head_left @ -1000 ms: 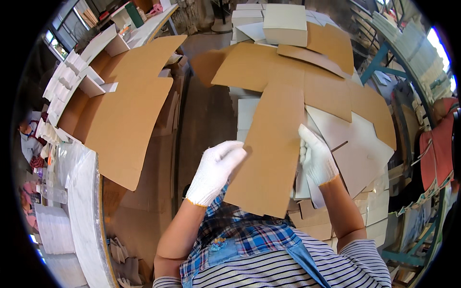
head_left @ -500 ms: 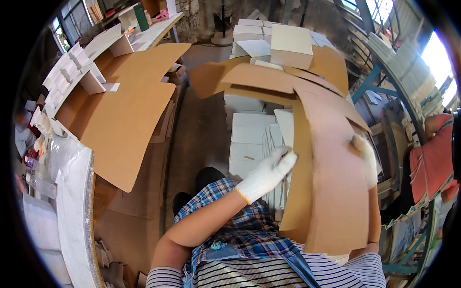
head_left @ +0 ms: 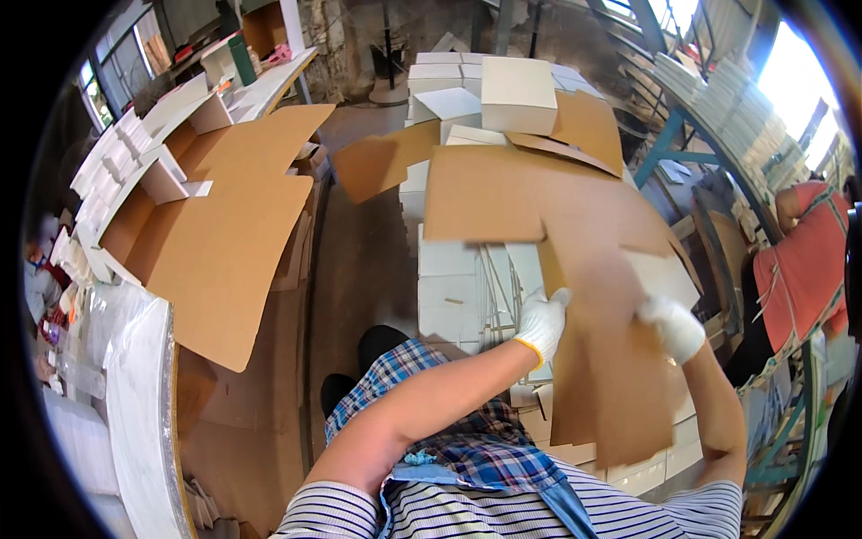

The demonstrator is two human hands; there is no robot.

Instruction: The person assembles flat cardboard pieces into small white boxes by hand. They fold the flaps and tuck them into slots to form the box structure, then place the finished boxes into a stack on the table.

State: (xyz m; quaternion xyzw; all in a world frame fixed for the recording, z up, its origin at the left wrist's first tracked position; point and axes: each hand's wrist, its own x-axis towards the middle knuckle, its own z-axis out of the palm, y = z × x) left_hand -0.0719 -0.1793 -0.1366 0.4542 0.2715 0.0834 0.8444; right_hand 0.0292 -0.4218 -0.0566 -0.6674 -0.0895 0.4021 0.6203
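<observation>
A large brown cardboard box blank (head_left: 593, 216), unfolded and with cut flaps, lies across the stacks in front of me; its near part is smeared by motion. My left hand (head_left: 543, 325), in a white knitted glove, is closed at its left edge. At its right edge my right hand (head_left: 673, 329), gloved alike and blurred, is closed on the cardboard beside a pale flap (head_left: 663, 274). Other brown cardboard shows beneath. White cartons (head_left: 442, 301) with thin strips (head_left: 498, 287) between them stand left of the blank.
On the left bench (head_left: 135, 386) lies another brown blank (head_left: 229, 234) with white upright sides. A white box (head_left: 519, 94) tops the far stack. To the right are a blue-green metal rack (head_left: 666, 148) and a person in a coral top (head_left: 799, 260).
The blank has shifted and turned, its left far flap swinging nearer to me. My right hand has come lower and nearer to me; my left hand is slightly lower.
</observation>
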